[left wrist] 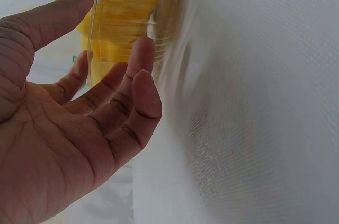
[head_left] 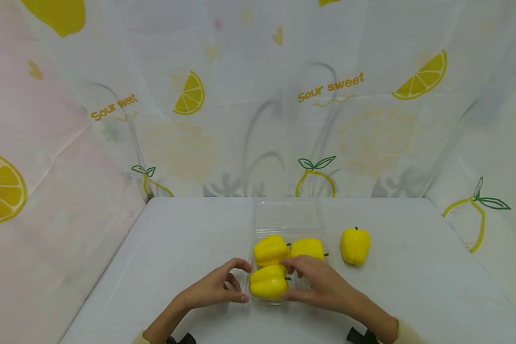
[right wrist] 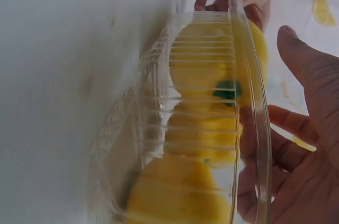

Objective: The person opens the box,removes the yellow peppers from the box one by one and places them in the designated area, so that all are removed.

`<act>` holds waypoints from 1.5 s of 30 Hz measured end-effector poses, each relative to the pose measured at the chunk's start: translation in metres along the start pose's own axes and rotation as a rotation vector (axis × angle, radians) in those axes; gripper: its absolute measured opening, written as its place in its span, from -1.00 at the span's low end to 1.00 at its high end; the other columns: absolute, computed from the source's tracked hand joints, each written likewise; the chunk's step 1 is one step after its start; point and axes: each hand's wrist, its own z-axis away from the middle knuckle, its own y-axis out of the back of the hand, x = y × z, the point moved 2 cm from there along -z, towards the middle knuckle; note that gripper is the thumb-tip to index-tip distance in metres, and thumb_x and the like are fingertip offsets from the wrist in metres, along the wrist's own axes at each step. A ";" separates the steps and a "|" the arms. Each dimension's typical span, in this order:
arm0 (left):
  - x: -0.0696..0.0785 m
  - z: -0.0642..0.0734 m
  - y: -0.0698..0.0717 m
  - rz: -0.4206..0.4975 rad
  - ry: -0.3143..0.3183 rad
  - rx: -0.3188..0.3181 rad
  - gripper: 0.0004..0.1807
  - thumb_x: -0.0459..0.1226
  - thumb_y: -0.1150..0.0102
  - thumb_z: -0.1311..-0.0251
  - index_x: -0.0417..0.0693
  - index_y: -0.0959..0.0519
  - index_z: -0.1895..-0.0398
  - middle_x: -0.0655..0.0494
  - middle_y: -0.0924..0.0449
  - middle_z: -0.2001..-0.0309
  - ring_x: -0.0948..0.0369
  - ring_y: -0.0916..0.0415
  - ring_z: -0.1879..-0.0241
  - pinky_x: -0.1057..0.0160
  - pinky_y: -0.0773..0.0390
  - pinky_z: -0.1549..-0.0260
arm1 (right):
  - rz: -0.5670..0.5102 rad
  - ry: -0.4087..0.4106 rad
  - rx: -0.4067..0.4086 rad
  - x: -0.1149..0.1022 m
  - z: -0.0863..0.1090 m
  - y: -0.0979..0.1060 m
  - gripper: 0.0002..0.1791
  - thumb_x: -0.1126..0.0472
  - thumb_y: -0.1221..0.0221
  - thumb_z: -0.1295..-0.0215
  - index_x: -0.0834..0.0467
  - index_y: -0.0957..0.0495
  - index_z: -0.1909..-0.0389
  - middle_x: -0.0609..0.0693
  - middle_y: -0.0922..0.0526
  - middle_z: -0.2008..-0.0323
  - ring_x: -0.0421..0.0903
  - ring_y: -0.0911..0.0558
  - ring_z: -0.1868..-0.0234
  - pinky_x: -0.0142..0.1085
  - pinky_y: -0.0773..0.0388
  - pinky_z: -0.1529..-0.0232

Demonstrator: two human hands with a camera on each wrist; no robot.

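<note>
A clear plastic clamshell box (right wrist: 258,102) sits on the table with its lid (head_left: 289,216) folded back. Three yellow toy bell peppers with green stems lie in it: a front one (head_left: 268,282), a back left one (head_left: 270,251) and a back right one (head_left: 307,248). My left hand (head_left: 217,286) is at the box's left side, fingers loosely bent, thumb tip right at the rim. Over the right part of the box is my right hand (head_left: 324,282). Its fingers reach inside past the rim near the front pepper's stem end, while its thumb stands apart outside.
Another yellow bell pepper (head_left: 355,246) stands on the white table (head_left: 413,267), to the right of the box. Behind the table and along both sides hangs a cloth (head_left: 258,119) printed with lemons.
</note>
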 end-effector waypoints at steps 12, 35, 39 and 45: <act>-0.001 0.000 0.000 0.024 0.003 0.001 -0.36 -0.24 -0.42 -0.16 -0.06 -0.34 -0.25 0.03 -0.38 -0.18 0.11 -0.57 0.28 0.24 -0.58 0.34 | 0.063 -0.073 -0.024 -0.007 -0.006 -0.007 -0.31 -0.30 -0.30 -0.14 0.03 -0.50 -0.19 -0.32 -0.51 0.25 -0.29 -0.48 0.30 -0.44 -0.47 0.28; -0.002 -0.001 0.000 0.038 0.001 0.001 -0.36 -0.24 -0.42 -0.16 -0.06 -0.33 -0.27 0.02 -0.38 -0.18 0.10 -0.57 0.28 0.23 -0.58 0.34 | 0.155 -0.100 -0.045 -0.010 -0.008 -0.016 -0.30 -0.30 -0.24 -0.17 0.04 -0.47 -0.21 -0.25 -0.52 0.21 -0.25 -0.55 0.29 -0.42 -0.52 0.23; -0.004 -0.001 0.000 0.033 -0.004 -0.001 -0.35 -0.22 -0.41 -0.17 -0.07 -0.32 -0.28 0.03 -0.39 -0.18 0.10 -0.58 0.28 0.23 -0.59 0.34 | 0.148 -0.096 -0.032 -0.007 -0.007 -0.018 -0.32 -0.29 -0.21 -0.19 0.06 -0.47 -0.20 -0.25 -0.51 0.22 -0.27 -0.53 0.31 -0.43 -0.51 0.27; -0.006 -0.001 0.000 0.035 -0.004 -0.005 -0.35 -0.20 -0.40 -0.18 -0.06 -0.32 -0.28 0.04 -0.38 -0.18 0.12 -0.58 0.28 0.24 -0.59 0.34 | 0.133 -0.097 -0.012 -0.005 -0.005 -0.021 -0.34 -0.28 -0.21 -0.20 0.05 -0.48 -0.19 -0.26 -0.48 0.25 -0.31 -0.50 0.34 -0.48 -0.50 0.31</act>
